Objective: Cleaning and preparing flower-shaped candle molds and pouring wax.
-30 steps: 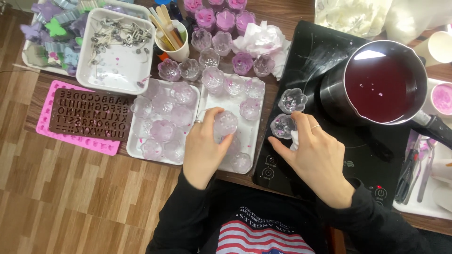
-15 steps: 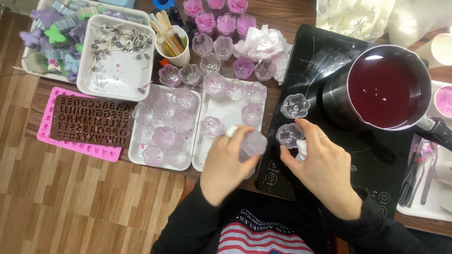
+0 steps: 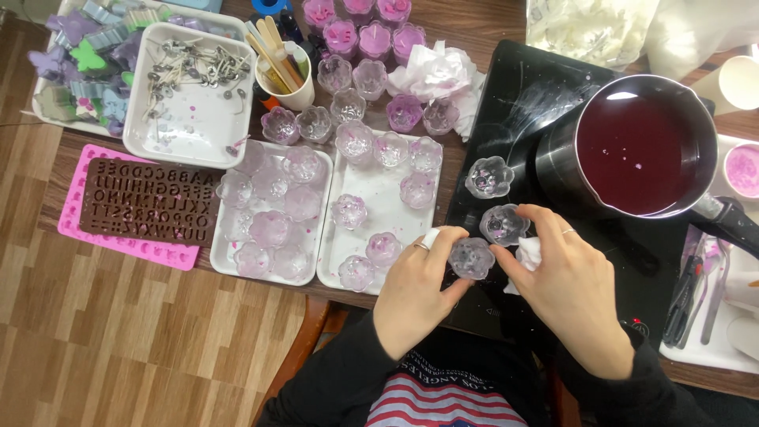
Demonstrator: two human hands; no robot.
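Where the wooden counter (image 3: 506,24) meets its left edge, a pink mould (image 3: 103,237) lies with a brown letter mould (image 3: 150,199) on top of it, well to the left of the black cooktop (image 3: 553,198). Behind them, a white dish (image 3: 190,95) holds small metal wick pieces. Closer to the cooktop, two white trays stand side by side: the left tray (image 3: 273,212) is crowded with clear flower-shaped cups, and the right tray (image 3: 383,213) carries fewer of them. The left hand (image 3: 415,289) reaches over the cooktop's near left edge, its fingers (image 3: 443,237) curled around one clear flower cup (image 3: 471,258) and gripping it from the left. The right hand (image 3: 573,289) meets the same cup from the right, thumb against it, while its other fingers close on a small wad of white tissue (image 3: 528,251). Two more clear cups (image 3: 489,175) sit on the cooktop just behind the held one. On the cooktop's right half stands a dark pot (image 3: 632,150) filled with deep purple liquid. Right of the cooktop, a white board (image 3: 711,316) carries dark tools.
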